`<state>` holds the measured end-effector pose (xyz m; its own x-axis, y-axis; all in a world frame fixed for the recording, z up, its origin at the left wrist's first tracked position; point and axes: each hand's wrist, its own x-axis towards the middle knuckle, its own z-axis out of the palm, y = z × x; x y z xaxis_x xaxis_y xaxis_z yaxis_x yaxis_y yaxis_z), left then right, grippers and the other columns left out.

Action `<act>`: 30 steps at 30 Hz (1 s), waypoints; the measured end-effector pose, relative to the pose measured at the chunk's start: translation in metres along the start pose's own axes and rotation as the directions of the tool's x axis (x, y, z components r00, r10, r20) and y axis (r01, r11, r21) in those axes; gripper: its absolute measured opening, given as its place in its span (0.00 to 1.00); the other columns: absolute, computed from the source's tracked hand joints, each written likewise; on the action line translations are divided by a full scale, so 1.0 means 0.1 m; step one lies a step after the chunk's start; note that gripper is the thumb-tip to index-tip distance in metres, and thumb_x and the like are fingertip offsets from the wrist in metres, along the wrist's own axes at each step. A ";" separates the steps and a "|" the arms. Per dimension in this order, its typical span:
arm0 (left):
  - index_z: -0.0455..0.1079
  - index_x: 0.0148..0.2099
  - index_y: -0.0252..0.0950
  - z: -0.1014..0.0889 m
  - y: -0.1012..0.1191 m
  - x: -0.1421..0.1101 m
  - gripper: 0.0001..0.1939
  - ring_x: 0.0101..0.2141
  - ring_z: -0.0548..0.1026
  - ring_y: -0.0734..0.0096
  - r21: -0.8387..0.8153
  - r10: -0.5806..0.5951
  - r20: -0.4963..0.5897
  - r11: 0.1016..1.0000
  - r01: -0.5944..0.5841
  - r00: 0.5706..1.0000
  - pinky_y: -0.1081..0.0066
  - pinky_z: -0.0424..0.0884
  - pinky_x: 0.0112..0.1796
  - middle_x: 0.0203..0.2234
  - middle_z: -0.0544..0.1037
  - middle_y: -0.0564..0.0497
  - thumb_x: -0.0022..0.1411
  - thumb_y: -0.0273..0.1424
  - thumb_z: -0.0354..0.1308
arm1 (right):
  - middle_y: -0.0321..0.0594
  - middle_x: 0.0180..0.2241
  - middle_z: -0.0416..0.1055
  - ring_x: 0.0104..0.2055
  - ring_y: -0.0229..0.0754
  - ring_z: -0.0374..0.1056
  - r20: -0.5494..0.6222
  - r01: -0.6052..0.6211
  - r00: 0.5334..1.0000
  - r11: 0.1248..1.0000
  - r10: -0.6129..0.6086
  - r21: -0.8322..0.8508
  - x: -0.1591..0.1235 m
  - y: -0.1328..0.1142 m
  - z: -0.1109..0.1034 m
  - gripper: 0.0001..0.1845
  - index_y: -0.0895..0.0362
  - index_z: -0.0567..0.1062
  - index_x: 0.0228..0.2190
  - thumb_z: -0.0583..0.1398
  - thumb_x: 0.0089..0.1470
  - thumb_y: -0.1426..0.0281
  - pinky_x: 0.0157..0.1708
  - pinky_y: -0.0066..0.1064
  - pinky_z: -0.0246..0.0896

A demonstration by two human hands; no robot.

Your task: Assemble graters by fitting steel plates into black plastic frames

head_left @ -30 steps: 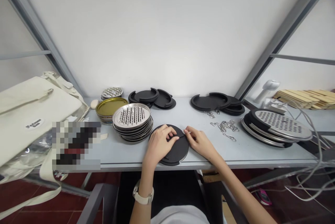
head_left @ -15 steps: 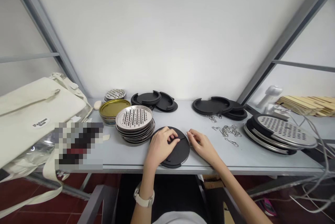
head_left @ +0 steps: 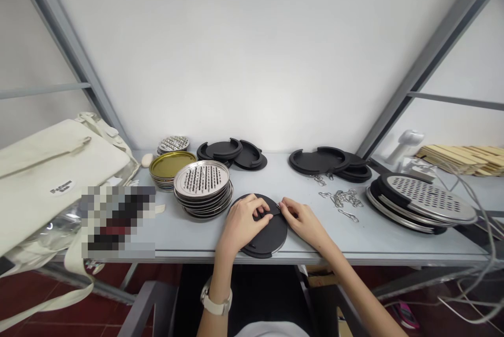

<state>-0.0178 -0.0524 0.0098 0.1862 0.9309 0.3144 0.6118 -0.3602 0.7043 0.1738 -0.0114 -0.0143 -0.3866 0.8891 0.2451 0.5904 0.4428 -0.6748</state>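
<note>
A flat, round black plastic plate [head_left: 271, 237] lies on the grey table near its front edge. My left hand [head_left: 246, 221] rests on top of it with curled fingers, thumb and index at a thin dark part near the middle; the fingers partly hide that spot. My right hand [head_left: 299, 219] pinches a small metal wire clip [head_left: 279, 206] against the plate's right rim. Several similar clips [head_left: 346, 199] lie loose to the right. Left of the plate stands a stack of round metal grater discs [head_left: 202, 179].
Gold lids [head_left: 169, 164] are stacked at left. Black ring-shaped holders [head_left: 220, 149] and more black holders [head_left: 318, 161] stand along the wall. Perforated discs [head_left: 429, 198] are piled at right, beside cables [head_left: 478, 206]. A cream bag [head_left: 59, 169] lies at far left.
My right hand has moved slightly left, bringing the clip from beside the plate to its rim. The plate has turned or shifted a little under my left hand.
</note>
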 end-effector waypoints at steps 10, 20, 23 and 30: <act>0.71 0.36 0.42 0.03 -0.01 0.00 0.02 0.32 0.70 0.74 0.018 -0.010 -0.036 1.000 0.011 0.999 0.72 0.66 0.36 0.32 0.72 0.56 0.59 0.31 0.60 | 0.28 0.17 0.52 0.20 0.34 0.50 -0.017 0.001 1.000 1.000 -0.001 -0.018 0.01 0.02 0.02 0.19 0.55 0.56 0.21 0.48 0.62 0.63 0.23 0.28 0.44; 0.70 0.37 0.41 0.04 0.00 -0.01 0.01 0.33 0.71 0.72 0.078 0.027 -0.047 0.997 -0.023 0.999 0.72 0.66 0.37 0.32 0.72 0.55 0.60 0.30 0.58 | 0.29 0.17 0.53 0.20 0.34 0.51 -0.027 -0.020 0.999 0.999 0.019 -0.035 0.00 0.01 0.02 0.19 0.55 0.55 0.21 0.48 0.62 0.62 0.24 0.28 0.44; 0.69 0.37 0.40 0.05 0.01 0.00 0.01 0.33 0.70 0.72 0.109 0.023 -0.072 0.994 -0.015 0.997 0.72 0.66 0.37 0.32 0.72 0.55 0.61 0.29 0.57 | 0.28 0.17 0.52 0.20 0.34 0.51 -0.020 -0.017 1.000 1.000 0.016 -0.025 0.00 0.00 0.03 0.19 0.55 0.55 0.21 0.48 0.62 0.63 0.23 0.27 0.44; 0.68 0.37 0.40 0.05 0.02 0.02 0.05 0.32 0.70 0.73 0.131 0.005 -0.091 0.991 0.007 0.996 0.73 0.65 0.35 0.30 0.71 0.55 0.61 0.26 0.53 | 0.28 0.17 0.51 0.20 0.34 0.50 -0.014 0.005 1.000 1.000 -0.005 -0.007 0.00 0.00 0.03 0.19 0.54 0.54 0.21 0.48 0.63 0.62 0.23 0.27 0.44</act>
<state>-0.0122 -0.0508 0.0081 0.1182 0.9197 0.3744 0.7087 -0.3422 0.6169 0.1721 -0.0119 -0.0165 -0.3792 0.8885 0.2583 0.5933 0.4477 -0.6691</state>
